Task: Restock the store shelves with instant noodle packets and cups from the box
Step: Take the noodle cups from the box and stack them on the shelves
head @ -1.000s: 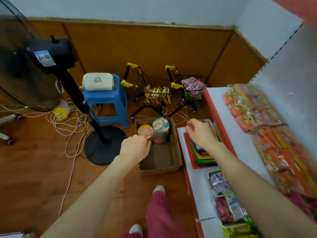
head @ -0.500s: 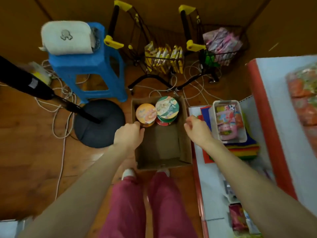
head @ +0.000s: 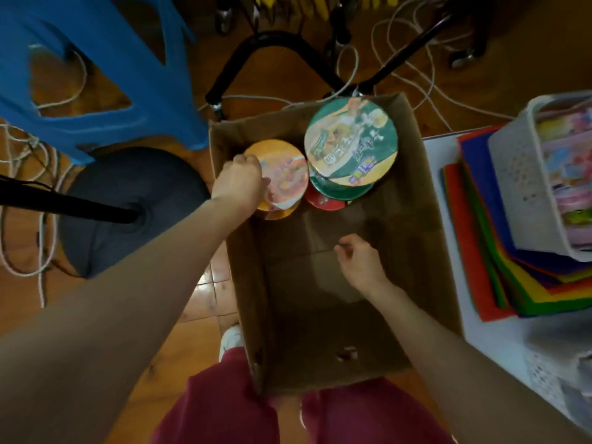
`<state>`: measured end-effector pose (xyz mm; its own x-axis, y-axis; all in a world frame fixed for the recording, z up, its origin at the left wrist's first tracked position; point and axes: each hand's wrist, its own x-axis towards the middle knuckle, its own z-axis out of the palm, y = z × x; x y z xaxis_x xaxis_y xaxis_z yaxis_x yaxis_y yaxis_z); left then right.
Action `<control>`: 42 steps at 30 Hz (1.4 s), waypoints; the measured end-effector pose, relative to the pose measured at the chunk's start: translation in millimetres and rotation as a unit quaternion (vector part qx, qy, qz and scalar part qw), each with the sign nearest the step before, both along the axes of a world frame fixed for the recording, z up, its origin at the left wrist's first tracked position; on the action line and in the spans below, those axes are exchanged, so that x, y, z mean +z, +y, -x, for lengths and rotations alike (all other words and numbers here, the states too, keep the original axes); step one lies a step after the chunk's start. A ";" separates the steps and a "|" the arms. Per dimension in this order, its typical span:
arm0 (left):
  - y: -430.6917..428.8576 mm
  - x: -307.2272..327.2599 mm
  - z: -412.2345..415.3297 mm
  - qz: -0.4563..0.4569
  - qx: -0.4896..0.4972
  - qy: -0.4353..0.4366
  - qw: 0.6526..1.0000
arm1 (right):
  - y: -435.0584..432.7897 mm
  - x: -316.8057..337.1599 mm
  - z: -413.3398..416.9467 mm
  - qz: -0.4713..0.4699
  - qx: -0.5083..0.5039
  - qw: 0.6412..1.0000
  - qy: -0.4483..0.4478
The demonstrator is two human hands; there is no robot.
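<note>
Down in the far end of the cardboard box (head: 323, 283) on the floor is all that's left: an orange-lidded noodle cup (head: 285, 177) in the far left corner, a bigger green-lidded cup (head: 350, 142) right beside it and touching, and a red-lidded one (head: 323, 200) mostly buried under the green one. Only one view here, the head camera looking straight down, so that's what I'm going on.

Handling-wise, my guess is these are super light with thin walls, so you can't squeeze hard or they'll dent. The foil or paper lids look glossy and probably a bit slick, and they'd puncture or peel if you grab at the lid edge. Best bet is wrapping fingers around the side wall just under the rim, where it's stiffest.

Looks: orange cup has a printed food picture on a round lid; the green one has a pale picture with writing, too blurry to read. It sits higher and tilted, apparently stacked on something green below.

The left hand (head: 238, 182) is curled over the near-left edge of the orange cup, grip closing on its rim and side, though I can't see the fingertips underneath. The right hand (head: 360, 262) hangs over the bare middle of the box, fingers loosely curled, holding nothing.
</note>
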<state>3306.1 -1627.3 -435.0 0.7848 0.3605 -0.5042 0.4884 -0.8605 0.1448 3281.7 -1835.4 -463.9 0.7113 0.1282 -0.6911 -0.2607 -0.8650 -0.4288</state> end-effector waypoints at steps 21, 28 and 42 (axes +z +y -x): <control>27.9 -45.3 -40.6 -0.036 -0.007 -0.090 0.995 | 81.6 -147.2 -9.8 -0.170 -0.258 0.943 0.124; 34.3 -43.2 -34.6 0.041 0.032 -0.143 0.988 | 95.1 -161.8 -10.5 -0.186 -0.261 0.941 0.112; 22.5 -24.4 -20.3 0.051 0.068 -0.190 0.978 | 63.0 -120.5 13.7 -0.193 -0.324 0.918 0.125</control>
<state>3326.4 -1604.8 -459.4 0.8709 0.4374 -0.2242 0.4913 -0.7627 0.4205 3268.1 -1772.4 -584.4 0.5497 0.0037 -0.8353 -0.7990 -0.2894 -0.5271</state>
